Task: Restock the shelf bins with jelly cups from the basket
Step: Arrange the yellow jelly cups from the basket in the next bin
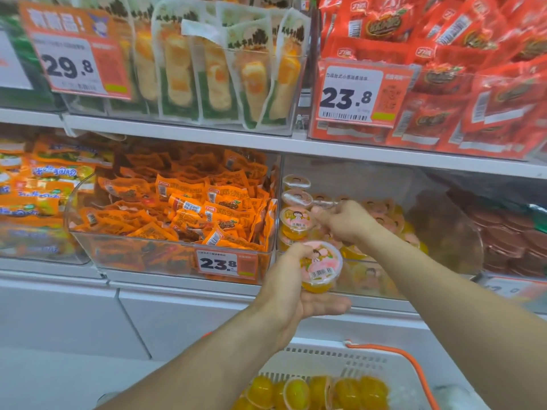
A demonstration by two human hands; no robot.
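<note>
At the clear bin (444, 220) — left hand (291, 291) cradles a jelly cup (321, 266), grip curled; right hand (344, 221) pinches another cup's (322, 206) rim.

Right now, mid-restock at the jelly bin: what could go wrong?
1. The left hand holds a jelly cup in front of the clear bin, over the shelf edge; if the grip loosens it may fall.
2. The right hand works beside the stacked cups at the bin's left wall; a nudge could topple them.
</note>
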